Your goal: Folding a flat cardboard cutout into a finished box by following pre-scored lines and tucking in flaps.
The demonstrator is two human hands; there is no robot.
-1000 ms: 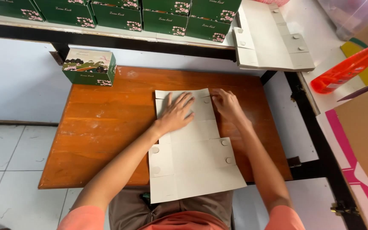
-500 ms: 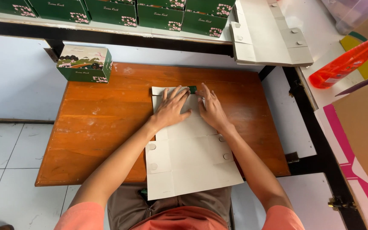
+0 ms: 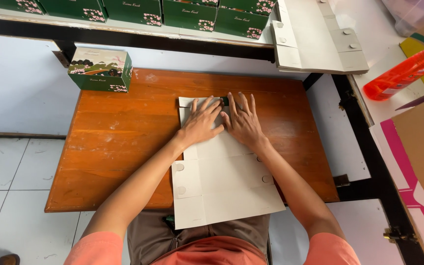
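Flat grey carton blank (image 3: pixel 224 184) on wooden bench (image 3: pixel 114 147), near edge overhanging lap. Left hand (image 3: pixel 202 122) and right hand (image 3: pixel 243 122) side by side, fingers spread flat, pressing blank's far flap, gripping nothing. Green printed box (image 3: pixel 100 69) at far-left corner.

A worn orange-brown wooden table (image 3: pixel 114 147) carries a flat grey cardboard box blank (image 3: pixel 222 181) at centre, overhanging its six-o'clock edge, and a green flowered box (image 3: pixel 100 69) at eleven o'clock.
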